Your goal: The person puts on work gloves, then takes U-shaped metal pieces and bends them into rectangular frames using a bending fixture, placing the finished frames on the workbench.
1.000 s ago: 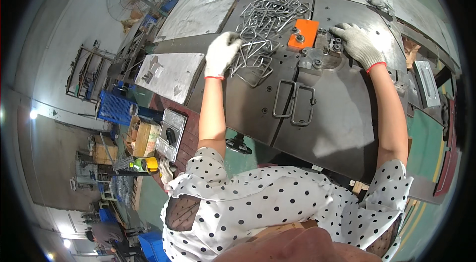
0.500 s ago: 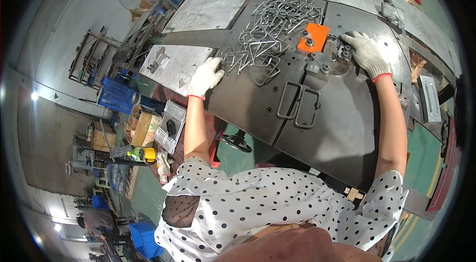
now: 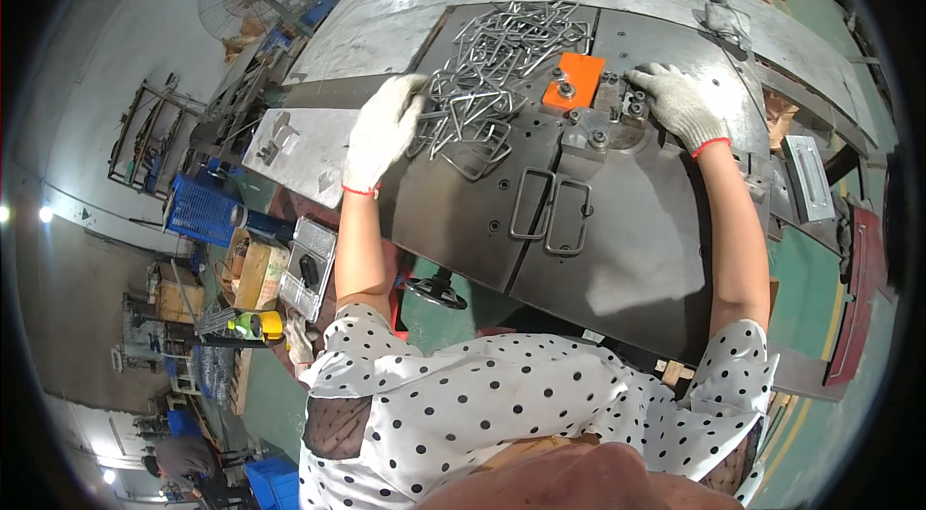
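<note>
My left hand (image 3: 380,132), in a white knit glove with a red cuff, is at the left edge of a pile of bent metal-rod loops (image 3: 473,90). Its fingers are stretched out and nothing shows in them. My right hand (image 3: 681,107), gloved alike, rests with extended fingers beside a small bolted steel fixture (image 3: 600,131) on the dark steel machine table (image 3: 617,269). Its fingertips reach to the fixture's bolts, and their undersides are hidden. An orange block (image 3: 575,81) adjoins the fixture. Nearer me, two rounded rectangular rod loops (image 3: 567,218) lie side by side.
A pale metal plate (image 3: 299,151) lies left of the table. Below the table's front edge is a black handwheel (image 3: 436,290). A wire tray (image 3: 311,269) and a blue basket (image 3: 200,211) stand at the left. Another person (image 3: 188,462) is far off at lower left.
My left hand has moved farther away along the pile's left edge, its fingers straightening. My right hand stays by the fixture. The whole view has shifted a little.
</note>
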A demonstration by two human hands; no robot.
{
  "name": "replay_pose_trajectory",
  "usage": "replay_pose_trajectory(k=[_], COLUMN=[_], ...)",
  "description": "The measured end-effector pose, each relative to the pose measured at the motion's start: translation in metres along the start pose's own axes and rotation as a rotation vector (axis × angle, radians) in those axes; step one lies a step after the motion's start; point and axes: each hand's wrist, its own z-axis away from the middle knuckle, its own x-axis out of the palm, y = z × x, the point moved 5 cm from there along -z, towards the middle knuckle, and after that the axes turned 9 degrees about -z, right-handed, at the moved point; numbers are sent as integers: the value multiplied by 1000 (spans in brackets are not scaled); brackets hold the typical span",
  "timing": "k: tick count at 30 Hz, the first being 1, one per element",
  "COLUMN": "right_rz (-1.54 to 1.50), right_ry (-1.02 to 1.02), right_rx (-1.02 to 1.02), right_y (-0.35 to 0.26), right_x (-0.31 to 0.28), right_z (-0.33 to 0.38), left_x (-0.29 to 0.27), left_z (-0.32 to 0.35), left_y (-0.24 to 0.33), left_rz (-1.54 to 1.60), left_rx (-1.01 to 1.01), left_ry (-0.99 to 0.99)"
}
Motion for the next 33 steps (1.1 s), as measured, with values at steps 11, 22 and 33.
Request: replay_pose_trajectory(k=[11, 22, 33], right_rz=[-81, -208, -21], right_ry=[-69, -58, -273], right_rx=[29, -2, 314], right_y=[-8, 6, -43], right_x=[-3, 3, 11], right_z=[-6, -19, -94], left_x=[100, 78, 92], left_z=[-31, -31, -25], left_y=[32, -1, -7], left_rz=[1329, 1672, 1518], left_rx=[-528, -453, -555], left_ry=[-362, -72, -133])
